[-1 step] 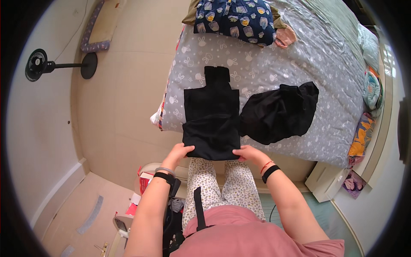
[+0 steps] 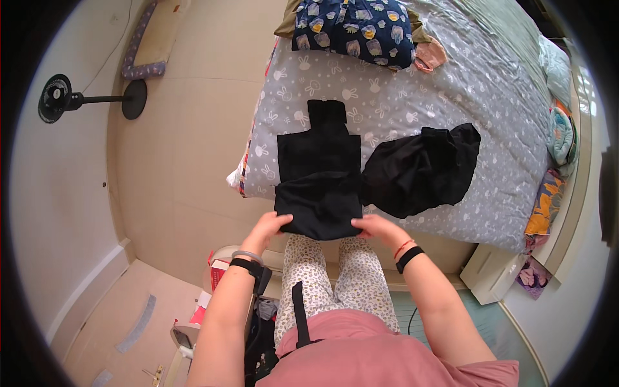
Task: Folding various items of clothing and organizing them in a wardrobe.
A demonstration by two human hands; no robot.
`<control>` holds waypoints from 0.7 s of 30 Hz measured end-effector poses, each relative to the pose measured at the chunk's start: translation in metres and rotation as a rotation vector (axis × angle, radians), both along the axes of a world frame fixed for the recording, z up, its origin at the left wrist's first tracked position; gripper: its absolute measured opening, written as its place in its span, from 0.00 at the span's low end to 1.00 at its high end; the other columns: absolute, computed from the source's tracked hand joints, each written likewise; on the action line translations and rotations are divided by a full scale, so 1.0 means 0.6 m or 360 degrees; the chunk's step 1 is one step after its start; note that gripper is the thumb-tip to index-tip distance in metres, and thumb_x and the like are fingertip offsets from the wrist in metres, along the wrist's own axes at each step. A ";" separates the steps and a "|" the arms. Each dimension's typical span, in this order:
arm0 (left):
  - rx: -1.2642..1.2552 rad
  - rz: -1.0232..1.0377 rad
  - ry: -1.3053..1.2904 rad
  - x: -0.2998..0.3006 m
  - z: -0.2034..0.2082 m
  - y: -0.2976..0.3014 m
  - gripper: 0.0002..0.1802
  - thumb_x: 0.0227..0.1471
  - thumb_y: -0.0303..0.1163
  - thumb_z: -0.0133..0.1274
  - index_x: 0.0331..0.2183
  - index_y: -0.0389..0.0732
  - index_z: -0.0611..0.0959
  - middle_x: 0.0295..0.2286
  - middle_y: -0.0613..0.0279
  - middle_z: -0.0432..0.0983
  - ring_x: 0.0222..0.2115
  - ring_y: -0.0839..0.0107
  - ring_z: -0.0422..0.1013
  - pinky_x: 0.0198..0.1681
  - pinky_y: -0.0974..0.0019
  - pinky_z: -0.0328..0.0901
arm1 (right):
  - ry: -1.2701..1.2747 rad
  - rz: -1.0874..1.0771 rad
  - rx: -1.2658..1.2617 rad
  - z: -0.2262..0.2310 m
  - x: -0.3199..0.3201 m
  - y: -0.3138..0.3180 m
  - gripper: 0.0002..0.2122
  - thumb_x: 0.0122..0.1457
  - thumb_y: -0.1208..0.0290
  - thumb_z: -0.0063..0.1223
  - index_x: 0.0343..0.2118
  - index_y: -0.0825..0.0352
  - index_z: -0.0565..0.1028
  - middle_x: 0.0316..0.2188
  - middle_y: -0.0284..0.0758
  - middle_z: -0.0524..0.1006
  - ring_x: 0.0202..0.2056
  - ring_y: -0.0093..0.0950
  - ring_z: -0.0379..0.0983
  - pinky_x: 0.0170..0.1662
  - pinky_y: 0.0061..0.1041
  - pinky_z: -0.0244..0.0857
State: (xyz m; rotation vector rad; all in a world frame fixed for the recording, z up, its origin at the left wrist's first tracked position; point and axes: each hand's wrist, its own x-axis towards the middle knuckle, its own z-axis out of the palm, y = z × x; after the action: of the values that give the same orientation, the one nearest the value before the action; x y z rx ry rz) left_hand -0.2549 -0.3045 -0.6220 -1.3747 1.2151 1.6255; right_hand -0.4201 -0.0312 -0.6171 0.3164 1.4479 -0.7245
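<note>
A black garment [image 2: 319, 155] lies folded flat on the near edge of the bed, a narrower piece sticking out at its far end. Its near part is lifted and hangs slightly past the mattress edge. My left hand [image 2: 269, 227] pinches the near left corner between thumb and fingers. At the near right corner, my right hand [image 2: 376, 227] grips the cloth the same way, so the edge is held stretched between both. Just to the right lies a second black garment [image 2: 422, 171], crumpled, touching or nearly touching the first. What kind of clothing either is, I cannot tell.
The bed [image 2: 387, 103] wears a grey sheet with white rabbits. A dark blue patterned cloth bundle [image 2: 351, 32] and a pink cloth [image 2: 430, 55] sit at its far side. A black standing fan [image 2: 58, 97] is at far left. A white cabinet [image 2: 493, 271] stands at near right.
Both hands and the garment's near edge have shifted very slightly away from me. The crumpled black garment has stayed put.
</note>
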 end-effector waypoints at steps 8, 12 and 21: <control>-0.0504 0.0591 0.0738 -0.130 -0.021 -0.030 0.13 0.54 0.40 0.51 0.38 0.42 0.77 0.32 0.68 0.74 0.32 0.79 0.68 0.36 0.73 0.64 | 0.0458 -0.1267 -0.0353 0.005 -0.120 -0.127 0.12 0.61 0.65 0.45 0.43 0.65 0.71 0.38 0.31 0.74 0.37 0.23 0.71 0.40 0.22 0.67; -0.0254 0.0445 0.0489 -0.108 -0.060 0.001 0.16 0.55 0.44 0.49 0.33 0.40 0.78 0.28 0.66 0.75 0.27 0.78 0.70 0.32 0.75 0.64 | 0.0482 -0.1246 -0.0239 -0.026 -0.094 -0.128 0.10 0.61 0.68 0.46 0.42 0.65 0.72 0.33 0.29 0.74 0.31 0.18 0.70 0.33 0.17 0.66; 0.0589 0.1629 0.0122 -0.162 -0.100 0.057 0.25 0.46 0.46 0.61 0.40 0.40 0.75 0.39 0.57 0.72 0.44 0.63 0.66 0.49 0.61 0.61 | -0.0058 -0.1293 0.0130 -0.068 -0.035 -0.151 0.22 0.56 0.55 0.55 0.43 0.70 0.69 0.42 0.40 0.72 0.38 0.33 0.71 0.40 0.28 0.67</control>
State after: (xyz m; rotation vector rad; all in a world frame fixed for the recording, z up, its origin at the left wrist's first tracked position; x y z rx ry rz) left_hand -0.3522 -0.2702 -0.6819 -1.8019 0.1342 2.4180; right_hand -0.4411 -0.1218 -0.6581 1.0064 1.2973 -1.2956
